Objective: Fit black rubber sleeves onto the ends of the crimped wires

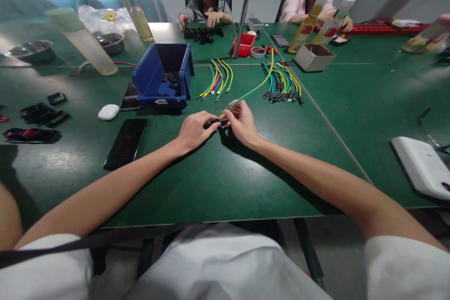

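Note:
Over the green table my left hand [198, 129] pinches a small black part [212, 123], mostly covered by the fingers. My right hand [242, 123] is closed on a yellow-green wire [253, 89] close to its end, where a metal ring terminal [221, 117] meets the black part. The wire's free length arcs up and away. Beyond my hands lie a bundle of coloured wires [218, 77] with bare terminals and, to its right, a bundle of wires with black ends [283, 84]. A blue bin [163, 101] stands left of them, with small black pieces inside.
Left of my arms lie a black phone [126, 144], a white case [108, 112] and black parts [42, 115]. Farther back are a red bin [244, 46], a cardboard box [314, 58], bottles and a slanting metal pole [245, 9]. Two people sit opposite. A white device [422, 166] lies right.

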Demonstrator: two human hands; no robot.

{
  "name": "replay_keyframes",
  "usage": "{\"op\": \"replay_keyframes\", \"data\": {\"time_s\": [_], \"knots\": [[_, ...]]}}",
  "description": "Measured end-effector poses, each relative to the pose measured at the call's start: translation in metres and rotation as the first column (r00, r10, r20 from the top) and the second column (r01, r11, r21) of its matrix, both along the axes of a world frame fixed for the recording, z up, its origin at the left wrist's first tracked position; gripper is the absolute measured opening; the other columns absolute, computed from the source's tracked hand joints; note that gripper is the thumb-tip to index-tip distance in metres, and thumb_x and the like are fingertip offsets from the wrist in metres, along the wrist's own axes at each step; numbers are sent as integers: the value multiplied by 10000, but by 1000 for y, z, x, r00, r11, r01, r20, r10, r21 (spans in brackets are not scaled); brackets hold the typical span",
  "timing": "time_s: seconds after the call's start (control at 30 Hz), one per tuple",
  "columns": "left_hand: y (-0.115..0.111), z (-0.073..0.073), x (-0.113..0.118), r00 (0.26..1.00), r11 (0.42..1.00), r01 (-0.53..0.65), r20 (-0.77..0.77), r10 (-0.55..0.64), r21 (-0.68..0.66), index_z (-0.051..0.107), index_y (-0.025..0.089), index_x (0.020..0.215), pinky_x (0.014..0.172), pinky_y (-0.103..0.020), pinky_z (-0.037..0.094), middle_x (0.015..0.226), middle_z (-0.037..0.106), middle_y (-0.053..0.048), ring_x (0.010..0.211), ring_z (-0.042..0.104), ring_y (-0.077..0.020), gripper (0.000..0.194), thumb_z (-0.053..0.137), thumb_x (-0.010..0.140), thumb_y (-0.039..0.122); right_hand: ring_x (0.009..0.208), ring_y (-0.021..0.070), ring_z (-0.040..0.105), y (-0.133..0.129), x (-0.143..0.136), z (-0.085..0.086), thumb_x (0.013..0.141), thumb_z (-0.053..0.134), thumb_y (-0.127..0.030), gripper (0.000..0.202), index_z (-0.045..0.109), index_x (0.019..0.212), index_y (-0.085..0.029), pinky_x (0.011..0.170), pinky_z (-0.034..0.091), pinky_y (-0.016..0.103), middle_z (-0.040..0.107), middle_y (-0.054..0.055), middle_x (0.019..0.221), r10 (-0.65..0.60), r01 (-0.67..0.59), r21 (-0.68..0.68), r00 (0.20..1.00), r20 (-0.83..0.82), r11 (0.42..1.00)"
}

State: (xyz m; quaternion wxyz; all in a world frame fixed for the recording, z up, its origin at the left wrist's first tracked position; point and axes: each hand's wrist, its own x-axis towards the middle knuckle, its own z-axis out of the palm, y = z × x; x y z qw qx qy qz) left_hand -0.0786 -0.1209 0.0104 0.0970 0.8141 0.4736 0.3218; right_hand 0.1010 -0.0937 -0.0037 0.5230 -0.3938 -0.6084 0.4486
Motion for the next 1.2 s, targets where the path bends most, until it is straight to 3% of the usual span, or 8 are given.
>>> {"op": "replay_keyframes", "data": {"time_s": [0.93, 1.2], "knots": [[2, -4, 0, 999, 999, -32, 36, 30, 38, 703, 165, 894, 691, -289, 471, 853, 702, -53, 783, 640, -178, 186, 589, 910, 312, 758, 170, 706, -2, -3, 1, 746, 755, -477, 403, 503, 945, -233, 503, 502, 225, 663, 2, 840, 30, -35, -44, 995, -100, 998], [1, -2, 0, 998, 998, -37, 45, 35, 51, 703, 159, 878, 684, -289, 464, 839, 702, -55, 773, 639, -178, 188, 593, 906, 309, 754, 169, 708, -2, -2, 1, 769, 743, -444, 355, 519, 941, -229, 507, 504, 227, 673, 9, 836, 36, -39, -33, 995, -90, 999]]}}
